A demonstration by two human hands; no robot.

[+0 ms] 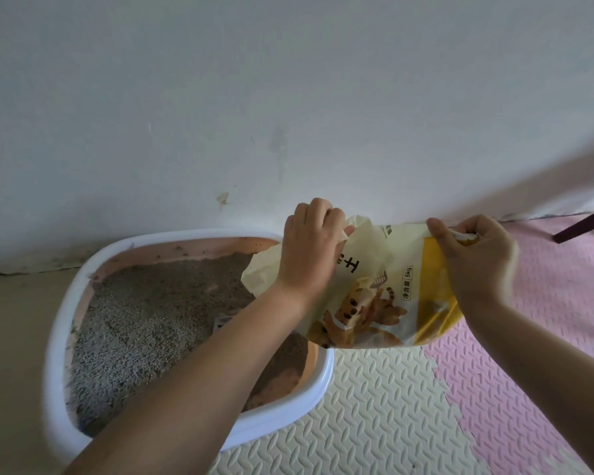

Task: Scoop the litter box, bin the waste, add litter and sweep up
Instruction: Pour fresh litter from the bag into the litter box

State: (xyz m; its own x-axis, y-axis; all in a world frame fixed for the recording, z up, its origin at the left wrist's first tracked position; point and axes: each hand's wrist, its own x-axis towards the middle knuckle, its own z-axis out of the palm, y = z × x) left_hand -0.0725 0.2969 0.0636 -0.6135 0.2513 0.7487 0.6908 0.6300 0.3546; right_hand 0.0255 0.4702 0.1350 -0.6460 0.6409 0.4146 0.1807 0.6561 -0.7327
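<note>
Stage: litter top-up is just beginning; nothing is pouring yet, and sweeping is waiting.
Bag: the yellow-and-cream plastic litter bag (pixel 391 303) is being held over the right rim of the white-rimmed pink litter box (pixel 59 323), which is sitting at the floor's wall edge.
Fingers: the left hand (pixel 311 248) and right hand (pixel 474 255) are each clutching a top corner of the bag.

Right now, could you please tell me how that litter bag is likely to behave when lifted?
The litter bag is probably floppy: its top creases where the left hand and right hand pinch it. Its 5kg label suggests heft, if full. The rounded bottom may sag.
</note>
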